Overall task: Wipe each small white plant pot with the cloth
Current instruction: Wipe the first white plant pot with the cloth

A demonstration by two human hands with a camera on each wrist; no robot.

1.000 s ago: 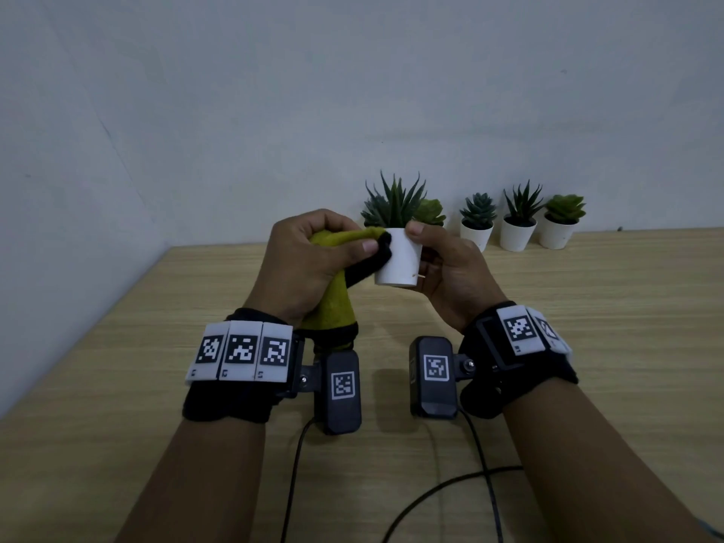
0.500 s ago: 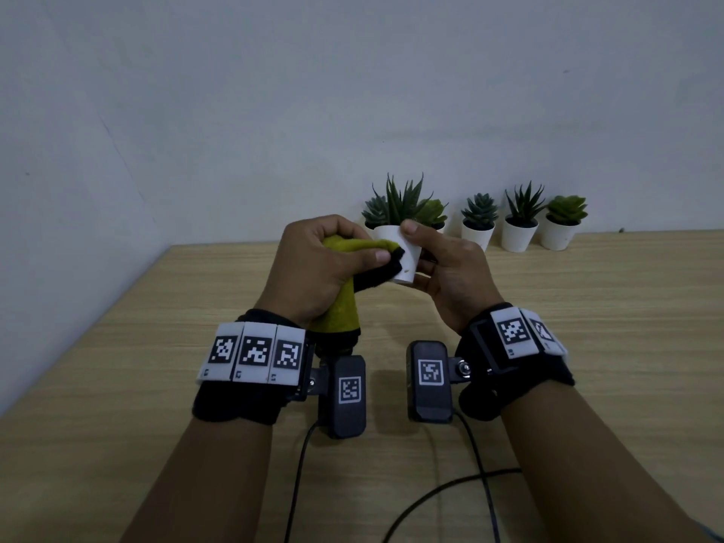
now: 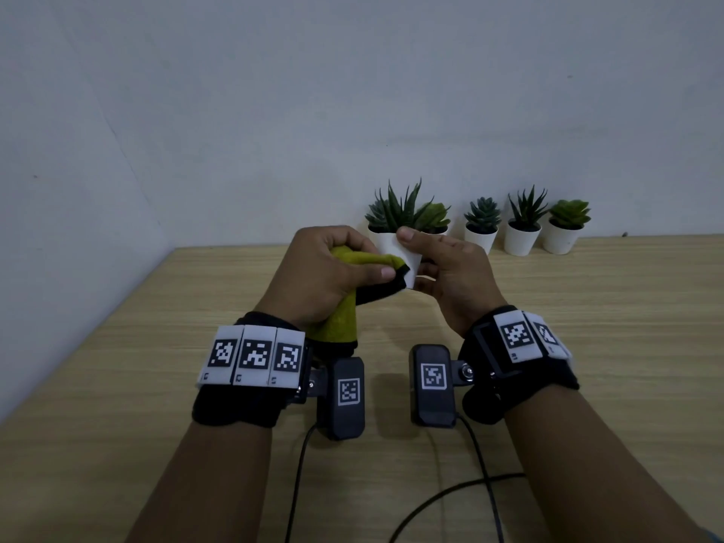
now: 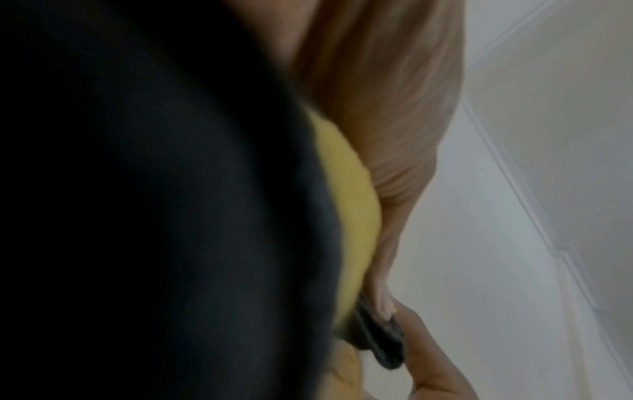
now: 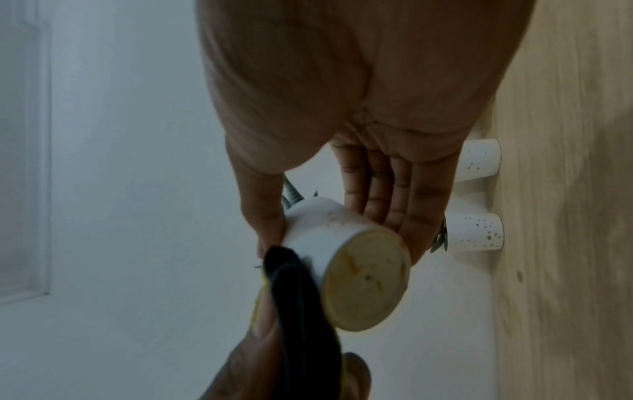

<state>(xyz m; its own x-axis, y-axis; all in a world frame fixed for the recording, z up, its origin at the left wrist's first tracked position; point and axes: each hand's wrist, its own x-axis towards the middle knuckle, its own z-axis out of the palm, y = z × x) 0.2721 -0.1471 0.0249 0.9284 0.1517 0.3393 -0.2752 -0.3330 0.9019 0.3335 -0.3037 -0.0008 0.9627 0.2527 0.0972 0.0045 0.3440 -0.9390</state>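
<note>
Above the table [image 3: 587, 346], the left hand [image 3: 321, 276] is holding the cloth [image 3: 344, 319] against a pot [image 3: 395, 248] in the right hand [image 3: 450, 276], with more pots [image 3: 521, 239] sitting behind along the wall [image 3: 352, 92].

A pale wooden desk [image 3: 587, 346] meets the wall. Three small white potted plants [image 3: 521, 239] stand in a row at its far edge. Black cables [image 3: 450, 499] lie across its near part.

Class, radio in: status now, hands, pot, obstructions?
Left hand grips cloth against pot. Right hand holds pot, lifted. Nothing obstructing.

Dim, even light throughout; both wrist views blurred and soft.
</note>
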